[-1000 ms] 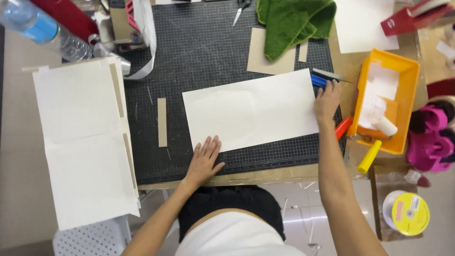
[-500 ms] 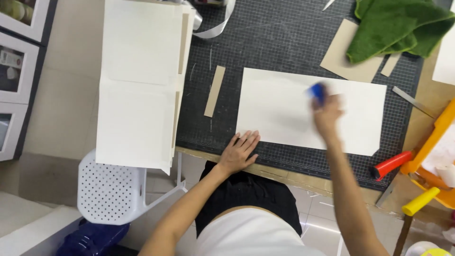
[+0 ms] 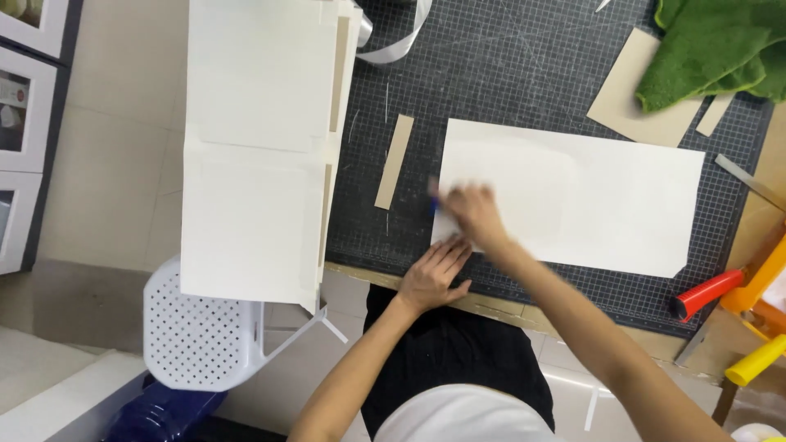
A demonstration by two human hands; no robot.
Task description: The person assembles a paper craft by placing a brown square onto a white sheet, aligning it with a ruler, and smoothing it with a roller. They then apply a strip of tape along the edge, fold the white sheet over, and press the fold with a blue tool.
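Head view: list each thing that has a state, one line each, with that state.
white sheet: flat on the cutting mat, one corner pinned.
left hand: pressed flat, fingers on the sheet's near corner.
right hand: closed on a small blue tool, blurred.
cutting mat: flat, partly covered.
cardboard strip: lying loose, untouched.
folded white boards: stacked, overhanging the table edge.
green cloth: crumpled.
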